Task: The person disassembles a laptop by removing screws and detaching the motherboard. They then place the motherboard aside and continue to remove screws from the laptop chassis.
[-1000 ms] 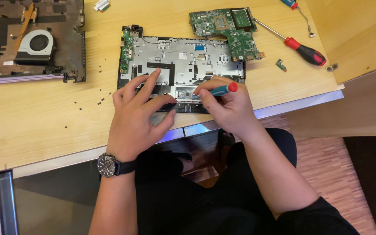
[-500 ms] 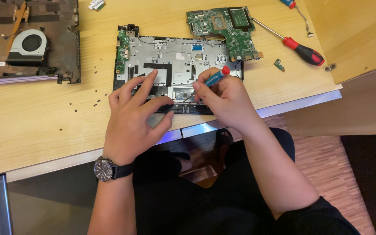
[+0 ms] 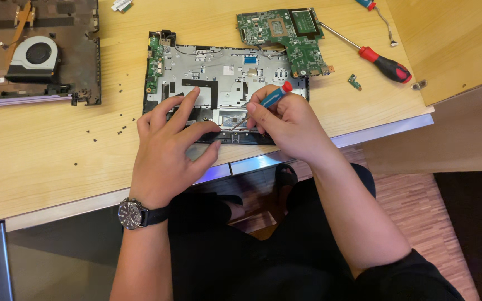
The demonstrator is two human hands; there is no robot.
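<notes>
An opened laptop chassis [image 3: 218, 78] with a silver inner plate lies on the wooden desk [image 3: 46, 150]. My left hand [image 3: 168, 150] rests flat on its front edge, fingers spread, a wristwatch on the wrist. My right hand [image 3: 288, 122] grips a small blue screwdriver [image 3: 271, 97] with a red cap. Its tip points down-left onto the chassis near the front edge.
A green circuit board [image 3: 283, 30] lies at the chassis's far right corner. A red and black screwdriver [image 3: 383, 61] lies to its right. A laptop base with a fan [image 3: 37, 53] sits at far left. Several small screws [image 3: 107, 131] are scattered on the desk. A tiny green board [image 3: 354, 82] lies nearby.
My right hand has turned the blue screwdriver from lying nearly flat to more upright, with its tip on the chassis. The left hand has stayed in place.
</notes>
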